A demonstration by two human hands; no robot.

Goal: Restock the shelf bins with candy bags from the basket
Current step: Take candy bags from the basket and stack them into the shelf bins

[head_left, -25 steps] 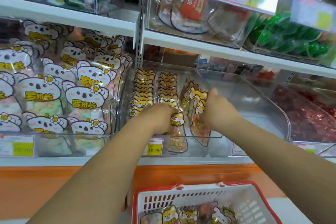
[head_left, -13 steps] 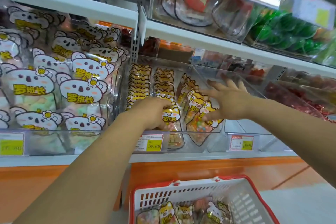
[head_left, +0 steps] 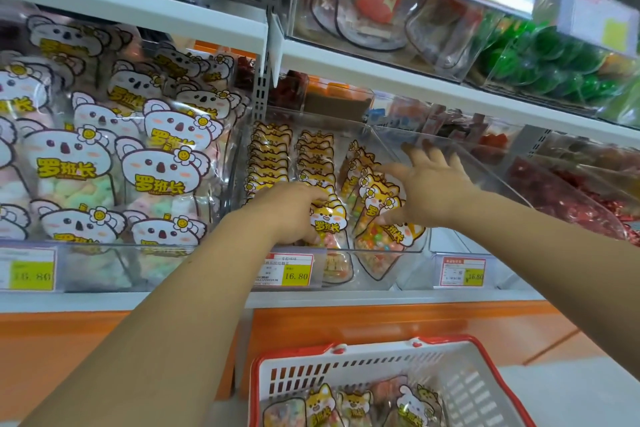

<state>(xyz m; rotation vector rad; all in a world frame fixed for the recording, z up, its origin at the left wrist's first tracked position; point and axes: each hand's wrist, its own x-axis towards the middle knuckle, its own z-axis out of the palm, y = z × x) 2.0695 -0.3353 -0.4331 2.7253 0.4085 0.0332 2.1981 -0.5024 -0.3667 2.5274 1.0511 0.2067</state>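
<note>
Gripping 罗班长 candy bag (head_left: 327, 218), left hand (head_left: 287, 211), right hand (head_left: 433, 191) splayed, tag (head_left: 284, 270) 16.80

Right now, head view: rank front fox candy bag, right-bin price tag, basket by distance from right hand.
1. front fox candy bag, touching the right hand
2. price tag, below on the bin front
3. basket, far below

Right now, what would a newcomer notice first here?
Both hands are in the clear bin at centre: the left hand grips a fox-face candy bag, the right hand lies spread on the row beside it. Big koala bags fill the bin on the left, and a red-rimmed basket with more bags sits below.
</note>
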